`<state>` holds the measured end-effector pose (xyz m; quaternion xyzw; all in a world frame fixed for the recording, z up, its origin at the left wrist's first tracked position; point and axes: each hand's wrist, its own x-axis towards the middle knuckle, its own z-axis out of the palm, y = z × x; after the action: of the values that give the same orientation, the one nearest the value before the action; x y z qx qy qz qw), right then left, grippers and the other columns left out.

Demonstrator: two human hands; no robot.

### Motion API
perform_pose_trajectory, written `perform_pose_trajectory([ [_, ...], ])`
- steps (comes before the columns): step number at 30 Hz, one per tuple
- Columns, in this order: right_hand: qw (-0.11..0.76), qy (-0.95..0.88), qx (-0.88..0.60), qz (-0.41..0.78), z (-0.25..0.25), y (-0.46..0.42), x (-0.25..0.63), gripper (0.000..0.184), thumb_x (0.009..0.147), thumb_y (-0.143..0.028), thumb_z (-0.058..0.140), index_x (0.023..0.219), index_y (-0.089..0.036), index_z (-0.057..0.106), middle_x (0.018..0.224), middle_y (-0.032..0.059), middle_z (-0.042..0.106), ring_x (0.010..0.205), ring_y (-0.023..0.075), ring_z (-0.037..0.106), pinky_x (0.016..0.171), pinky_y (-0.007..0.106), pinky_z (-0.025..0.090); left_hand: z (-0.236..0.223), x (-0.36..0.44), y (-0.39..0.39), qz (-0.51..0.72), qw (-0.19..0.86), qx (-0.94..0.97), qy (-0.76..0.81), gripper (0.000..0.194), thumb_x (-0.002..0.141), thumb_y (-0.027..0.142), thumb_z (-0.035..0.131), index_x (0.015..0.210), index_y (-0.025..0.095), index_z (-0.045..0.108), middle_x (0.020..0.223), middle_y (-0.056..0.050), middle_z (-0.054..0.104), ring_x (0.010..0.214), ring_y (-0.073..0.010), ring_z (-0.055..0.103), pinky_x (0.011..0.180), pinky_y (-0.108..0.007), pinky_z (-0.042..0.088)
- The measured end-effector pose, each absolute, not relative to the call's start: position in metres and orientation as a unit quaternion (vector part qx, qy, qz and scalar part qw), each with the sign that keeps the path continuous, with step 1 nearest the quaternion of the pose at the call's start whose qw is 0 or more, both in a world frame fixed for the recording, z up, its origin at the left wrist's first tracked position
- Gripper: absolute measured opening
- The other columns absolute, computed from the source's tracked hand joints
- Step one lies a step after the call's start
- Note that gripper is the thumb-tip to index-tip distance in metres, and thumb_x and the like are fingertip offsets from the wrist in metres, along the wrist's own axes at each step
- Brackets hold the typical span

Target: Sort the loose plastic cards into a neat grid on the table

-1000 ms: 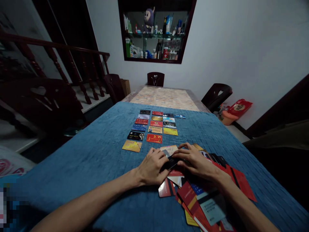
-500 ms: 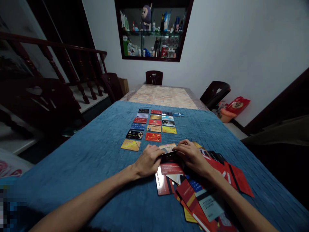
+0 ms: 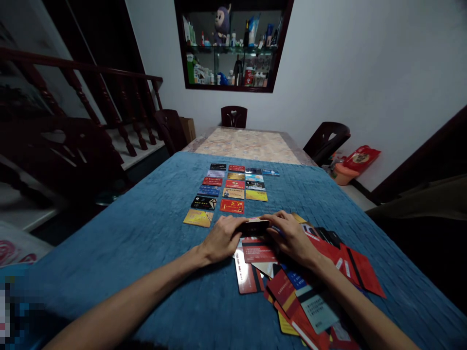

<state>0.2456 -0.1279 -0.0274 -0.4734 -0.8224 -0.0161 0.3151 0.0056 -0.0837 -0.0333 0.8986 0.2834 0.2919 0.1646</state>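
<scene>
Between my two hands a dark card [image 3: 254, 228] is held on edge by its short ends, tilted so its dark face turns toward me. My left hand [image 3: 223, 238] pinches its left end, and my right hand [image 3: 290, 238] grips the right one. Just below lie a red card [image 3: 260, 253] and a red-and-white card [image 3: 248, 277]. A loose, overlapping pile spreads to the right under my right forearm, with a pale green card [image 3: 316, 307] on top. Beyond my hands, several cards lie in columns, among them a gold card [image 3: 198, 218] and a red card [image 3: 232, 207].
A blue cloth [image 3: 146, 238] covers the near part of the table; a patterned tabletop [image 3: 248, 143] shows past it. Dark chairs [image 3: 234, 116] stand around. At the right on the floor is an orange basin [image 3: 345, 174] with a red bag [image 3: 363, 160].
The dark card has tipped up in my hands, so more of its dark face shows and the pale card behind it is mostly covered. My hands have barely shifted.
</scene>
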Motion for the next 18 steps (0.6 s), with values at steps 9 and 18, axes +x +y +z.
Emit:
perform_pose_trajectory([
  [9,0.298,-0.835,-0.457,-0.071,-0.025,-0.1291,0.243,0.024,0.096,-0.017,0.048,0.116,-0.02,0.061,0.091,0.0079,0.068,0.085,0.021,0.058,0.075,0.035,0.044,-0.0333,0.0047,-0.0839,0.287,0.153,0.903,0.28,0.039,0.089,0.009,0.049,0.127,0.017,0.054,0.118,-0.008,0.069,0.098,-0.0227,0.062,0.086,-0.04,0.044],
  [18,0.253,-0.842,-0.458,-0.129,-0.0325,-0.1268,0.2399,0.03,0.089,-0.019,0.058,0.119,-0.018,0.057,0.101,0.0092,0.069,0.093,0.0244,0.056,0.081,0.039,0.04,-0.0348,0.005,-0.0837,0.293,0.16,0.899,0.283,0.038,0.09,0.009,0.048,0.126,0.018,0.055,0.118,-0.008,0.069,0.097,-0.0219,0.063,0.087,-0.038,0.044],
])
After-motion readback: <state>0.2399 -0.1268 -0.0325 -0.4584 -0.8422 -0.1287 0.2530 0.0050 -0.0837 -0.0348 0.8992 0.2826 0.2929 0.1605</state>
